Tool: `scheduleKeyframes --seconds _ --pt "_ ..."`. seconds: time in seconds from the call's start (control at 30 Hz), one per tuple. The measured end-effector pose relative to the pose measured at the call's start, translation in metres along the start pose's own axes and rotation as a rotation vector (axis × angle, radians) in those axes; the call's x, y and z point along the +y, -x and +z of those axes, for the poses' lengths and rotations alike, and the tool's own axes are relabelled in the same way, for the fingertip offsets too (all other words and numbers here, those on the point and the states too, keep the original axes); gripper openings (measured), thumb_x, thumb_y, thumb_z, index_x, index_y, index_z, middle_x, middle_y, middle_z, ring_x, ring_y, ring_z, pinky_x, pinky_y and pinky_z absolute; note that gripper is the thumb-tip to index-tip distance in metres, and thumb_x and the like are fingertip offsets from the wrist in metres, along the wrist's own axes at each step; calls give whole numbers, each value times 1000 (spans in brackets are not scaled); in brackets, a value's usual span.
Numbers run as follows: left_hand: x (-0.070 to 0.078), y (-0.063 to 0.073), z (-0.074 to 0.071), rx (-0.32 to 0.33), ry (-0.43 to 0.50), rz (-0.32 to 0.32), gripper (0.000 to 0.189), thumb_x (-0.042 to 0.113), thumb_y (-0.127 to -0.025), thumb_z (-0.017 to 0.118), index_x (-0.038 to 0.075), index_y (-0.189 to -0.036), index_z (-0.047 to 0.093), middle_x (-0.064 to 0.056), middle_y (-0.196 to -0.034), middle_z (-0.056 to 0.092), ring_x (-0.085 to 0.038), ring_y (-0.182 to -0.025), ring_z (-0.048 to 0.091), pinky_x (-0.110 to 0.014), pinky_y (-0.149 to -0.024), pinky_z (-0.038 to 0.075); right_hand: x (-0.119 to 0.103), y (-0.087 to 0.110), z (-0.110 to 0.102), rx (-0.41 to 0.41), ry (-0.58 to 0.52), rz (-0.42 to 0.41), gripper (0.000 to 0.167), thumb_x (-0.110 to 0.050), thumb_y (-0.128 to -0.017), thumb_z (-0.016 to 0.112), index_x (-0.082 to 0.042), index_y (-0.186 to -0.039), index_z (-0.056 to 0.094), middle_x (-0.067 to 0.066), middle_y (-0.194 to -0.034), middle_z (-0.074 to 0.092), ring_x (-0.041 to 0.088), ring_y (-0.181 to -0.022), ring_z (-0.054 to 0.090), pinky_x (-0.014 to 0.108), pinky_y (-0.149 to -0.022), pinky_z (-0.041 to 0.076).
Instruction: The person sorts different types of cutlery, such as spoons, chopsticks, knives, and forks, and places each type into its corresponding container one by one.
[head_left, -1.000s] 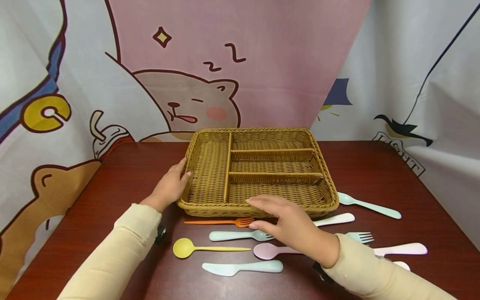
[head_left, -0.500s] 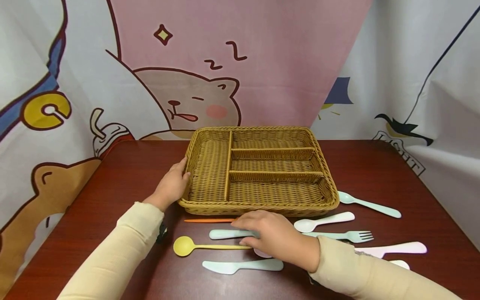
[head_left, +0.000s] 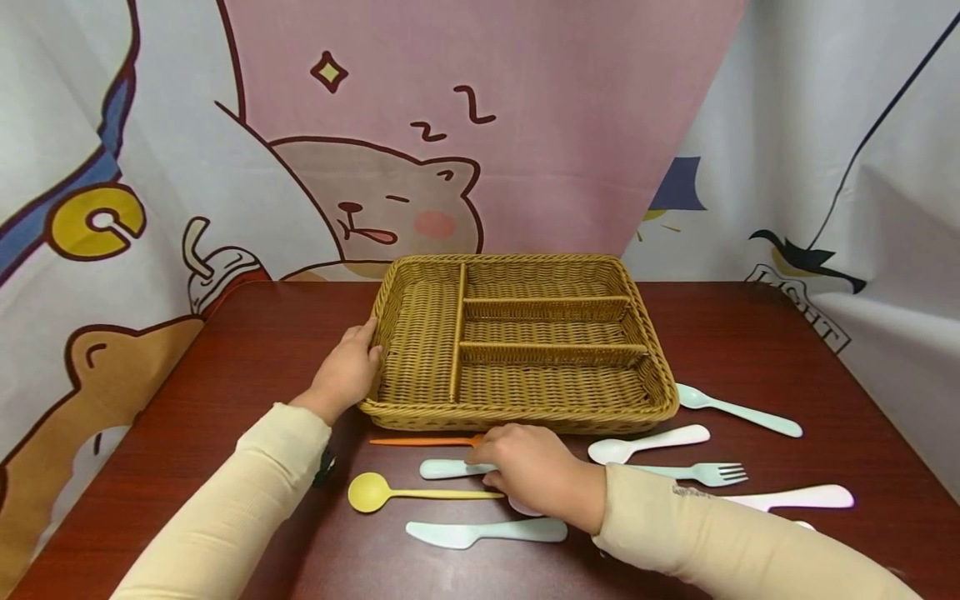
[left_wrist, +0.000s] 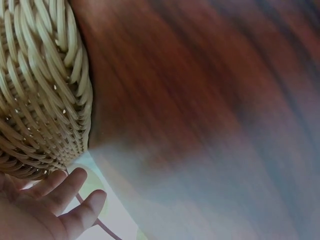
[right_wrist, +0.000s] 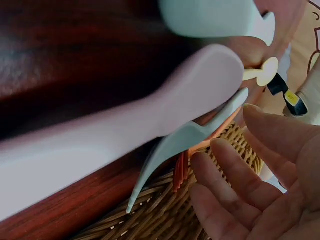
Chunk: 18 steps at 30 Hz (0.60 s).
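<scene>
A woven basket with dividers stands at the table's back. My left hand rests against its left side, thumb at the rim; in the left wrist view the fingers are extended beside the weave. My right hand is low over a mint-green fork, hiding its head. The right wrist view shows the thumb and fingers spread near this fork, with a gap between them. An orange fork lies just beyond, partly covered. A pale pink spoon lies largely beneath the right hand.
Nearer me are a yellow spoon and a mint knife. To the right lie a white spoon, another mint fork, a pale pink-handled utensil and a mint spoon. A printed curtain hangs behind the table.
My right hand has come down and left from near the basket's front rim to the mint-green fork. The left hand has stayed at the basket's side.
</scene>
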<state>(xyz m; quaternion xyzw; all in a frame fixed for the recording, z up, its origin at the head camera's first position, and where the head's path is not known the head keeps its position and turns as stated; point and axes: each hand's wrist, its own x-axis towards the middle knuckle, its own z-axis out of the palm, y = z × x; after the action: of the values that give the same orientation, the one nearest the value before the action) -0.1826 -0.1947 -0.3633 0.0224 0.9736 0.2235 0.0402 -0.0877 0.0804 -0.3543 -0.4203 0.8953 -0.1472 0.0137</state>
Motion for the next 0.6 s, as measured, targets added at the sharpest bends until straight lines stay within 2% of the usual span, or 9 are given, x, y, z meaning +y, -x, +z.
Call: scheduleKeyframes --seconds 0.23,0.4,0.6 --pt "0 0 0 0 -12 2 55 16 -105 36 -3 -153 16 -28 -151 26 -41 -131 42 -51 -104 38 2 -4 5 -7 31 -6 28 -5 -75 79 -18 -100 76 -2 -93 70 15 -87 67 31 -62 55" --pt "1 1 0 13 -15 13 55 16 -105 37 -4 -152 18 -28 -150 28 -41 -132 40 -51 -106 37 3 -4 6 -14 43 -7 29 -2 -73 80 -18 -96 76 -2 -86 69 15 -82 66 29 -57 53" --pt "0 1 0 8 -17 8 55 17 -105 36 -3 -153 18 -28 -149 29 -42 -132 39 -52 -107 35 3 -6 10 -31 61 -11 28 -3 -73 80 -17 -96 75 -1 -85 68 15 -81 66 30 -60 54"
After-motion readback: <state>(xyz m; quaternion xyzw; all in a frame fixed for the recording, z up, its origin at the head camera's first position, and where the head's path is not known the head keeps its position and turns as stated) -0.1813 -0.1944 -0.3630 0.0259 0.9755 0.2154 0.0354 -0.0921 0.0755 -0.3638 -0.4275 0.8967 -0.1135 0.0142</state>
